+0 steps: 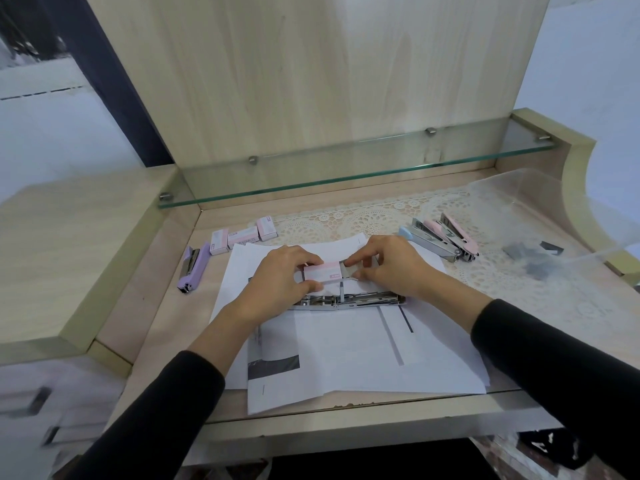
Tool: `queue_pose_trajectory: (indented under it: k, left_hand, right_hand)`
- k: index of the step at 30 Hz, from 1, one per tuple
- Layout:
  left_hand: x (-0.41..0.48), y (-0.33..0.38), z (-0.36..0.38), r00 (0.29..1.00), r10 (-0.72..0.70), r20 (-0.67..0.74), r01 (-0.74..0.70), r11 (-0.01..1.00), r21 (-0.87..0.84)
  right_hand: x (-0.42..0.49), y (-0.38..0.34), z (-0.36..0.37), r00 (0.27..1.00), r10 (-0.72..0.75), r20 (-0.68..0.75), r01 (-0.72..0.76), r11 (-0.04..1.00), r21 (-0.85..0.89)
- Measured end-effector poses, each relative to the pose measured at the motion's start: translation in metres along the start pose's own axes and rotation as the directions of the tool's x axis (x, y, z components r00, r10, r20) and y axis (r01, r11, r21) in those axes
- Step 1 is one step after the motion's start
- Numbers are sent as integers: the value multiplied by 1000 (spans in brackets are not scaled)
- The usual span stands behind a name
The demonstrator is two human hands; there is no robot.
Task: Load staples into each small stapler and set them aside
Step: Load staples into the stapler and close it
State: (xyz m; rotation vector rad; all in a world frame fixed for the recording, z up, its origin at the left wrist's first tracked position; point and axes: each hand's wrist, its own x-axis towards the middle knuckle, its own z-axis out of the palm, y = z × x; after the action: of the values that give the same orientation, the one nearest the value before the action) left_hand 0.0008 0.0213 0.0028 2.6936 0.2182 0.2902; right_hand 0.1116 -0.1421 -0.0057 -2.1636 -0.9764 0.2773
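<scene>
Left hand (280, 271) grips the small pink-and-white cardboard staple box (322, 271), and my right hand (391, 265) pinches the grey inner tray (348, 270) sticking out of its right end. Just beneath both, nearer me, the opened silver metal stapler (346, 301) lies flat on white paper sheets (381, 358), long axis left-to-right, about equally close to either hand.
</scene>
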Motion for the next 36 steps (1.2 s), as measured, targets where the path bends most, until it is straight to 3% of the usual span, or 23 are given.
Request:
queue_pose_trajectory:
  k: [13, 23, 36]
  left_hand:
    - [11, 2, -12, 990, -40, 133, 37, 999, 25]
    - [14, 9, 1, 997, 7, 76, -7, 1000, 9]
    - [11, 9, 5, 998, 19, 53, -21, 999, 50]
  right_hand:
    - [2, 2, 1, 999, 20, -49, -23, 998, -55]
    - [4, -4, -7, 1000, -12, -5, 12, 997, -72]
    - [17, -22, -3, 985, 169, 45, -168, 985, -38]
